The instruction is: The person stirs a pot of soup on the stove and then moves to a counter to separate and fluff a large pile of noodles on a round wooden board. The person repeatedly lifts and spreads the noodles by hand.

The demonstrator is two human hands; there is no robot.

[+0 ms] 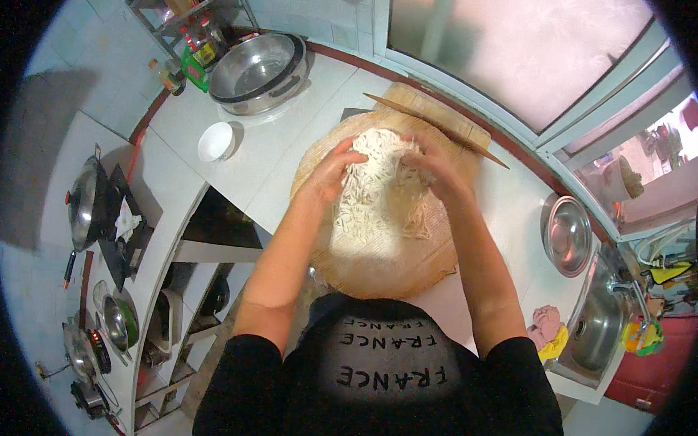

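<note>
A loose mass of pale fresh noodles (373, 178) lies on a round wooden board (376, 276) in front of me. My left hand (336, 168) cups the left edge of the mass, its thumb bent over the top. At the upper right of the noodles is my right hand (429, 163), blurred, with its fingers among the strands. Some strands trail down below it on the right. A thin wooden rolling pin (433, 124), tapered at both ends, rests beyond the hands across a wooden block (411, 96) and the board's far edge.
A white bowl (217, 142) and a large metal basin (259, 71) stand at the back left, near bottles (194, 68). To the right are a steel bowl (567, 236), a sink (596, 322) and cloths (547, 331). A lidded wok (86, 203) stands far left.
</note>
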